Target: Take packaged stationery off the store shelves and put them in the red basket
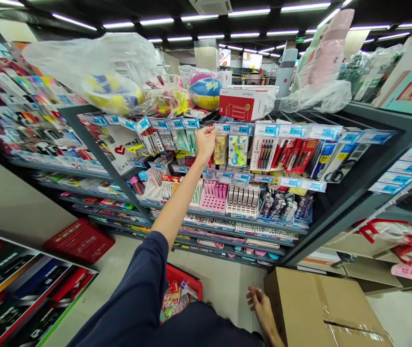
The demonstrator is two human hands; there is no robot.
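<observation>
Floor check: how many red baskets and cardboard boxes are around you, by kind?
Red plastic baskets: 2
Cardboard box: 1
Total: 3

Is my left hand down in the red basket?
No, the left hand is raised to the hanging stationery packets, above the red basket on the floor.

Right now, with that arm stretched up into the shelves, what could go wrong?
The left hand reaches among tightly packed hanging stationery packs, so it might knock neighbouring packs down. Bagged balls sit loosely on top of the rack and could perhaps tumble if it is jostled.
</observation>
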